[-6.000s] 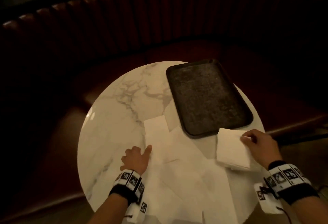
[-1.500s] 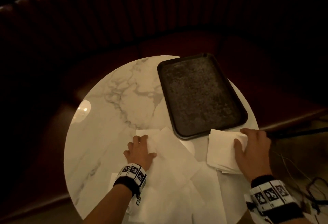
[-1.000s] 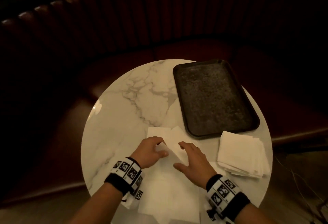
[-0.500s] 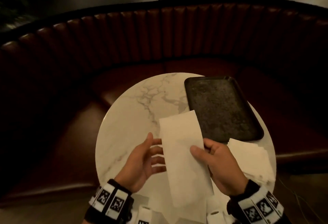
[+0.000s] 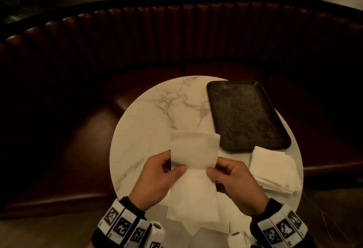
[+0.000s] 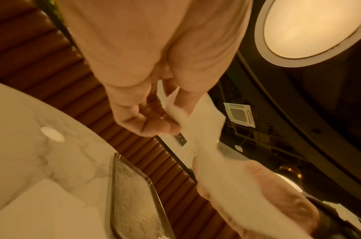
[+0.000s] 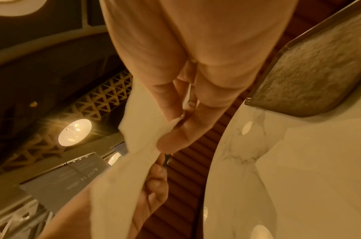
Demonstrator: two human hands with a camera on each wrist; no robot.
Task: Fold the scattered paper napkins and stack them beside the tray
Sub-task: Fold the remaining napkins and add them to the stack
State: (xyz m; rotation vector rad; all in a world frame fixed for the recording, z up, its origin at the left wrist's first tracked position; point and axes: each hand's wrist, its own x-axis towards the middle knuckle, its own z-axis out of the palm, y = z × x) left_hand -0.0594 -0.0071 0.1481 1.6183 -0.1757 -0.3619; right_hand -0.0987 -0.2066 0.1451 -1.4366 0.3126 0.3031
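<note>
Leather of a dark red curved booth (image 5: 176, 37) fills the upper frame. Below it, at centre, sits the round marble tabletop (image 5: 149, 122), with a dark tray (image 5: 245, 116) at its right side. A stack of folded napkins (image 5: 273, 169) lies just below the tray's lower right corner. Low in the middle I hold one napkin (image 5: 194, 171) lifted off the tabletop, its top half bent over. My left hand (image 5: 155, 181) pinches its left edge between thumb and fingers; my right hand (image 5: 235, 183) pinches the right edge likewise.
</note>
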